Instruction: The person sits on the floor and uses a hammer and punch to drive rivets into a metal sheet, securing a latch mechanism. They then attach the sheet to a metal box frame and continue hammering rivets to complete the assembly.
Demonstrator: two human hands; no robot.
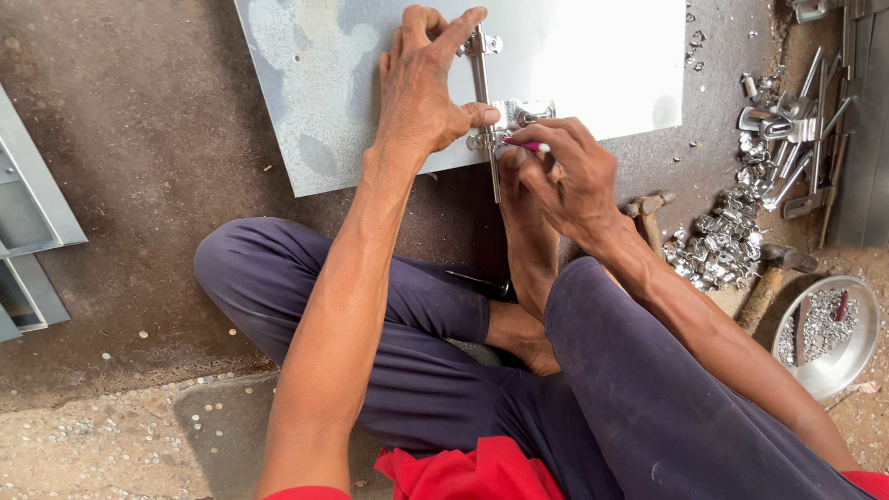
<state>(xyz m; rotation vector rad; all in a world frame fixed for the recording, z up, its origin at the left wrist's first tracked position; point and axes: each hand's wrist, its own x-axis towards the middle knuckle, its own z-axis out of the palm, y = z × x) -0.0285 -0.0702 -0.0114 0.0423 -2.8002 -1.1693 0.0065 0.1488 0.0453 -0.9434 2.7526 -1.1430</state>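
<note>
While the person sits cross-legged on the ground, a metal sheet (333, 83) lies flat on the floor ahead, its near edge close to the knees. A latch (483, 102) lies across that edge, its rod overhanging toward the person. The left hand (421, 88) lies spread over the sheet, fingers stretched along the rod and thumb pressed at the bracket, evidently to keep the latch from shifting. The right hand (569, 176) is closed in a pinch on a pen (526, 145), pink-red in colour, whose tip meets the bracket beside the left thumb; the grip suits marking the fixing points. 1 bare foot (528, 222) reaches to the sheet's edge, toes against the rod end, seemingly as a brace. To the right, within arm's reach, lie 2 hammers (648, 211), a pile (722, 245) of small metal fittings, several spare latches (796, 130), and a steel bowl (866, 356) holding small fasteners. Grey metal frames (28, 222) rest at the left, well apart from the work.
</note>
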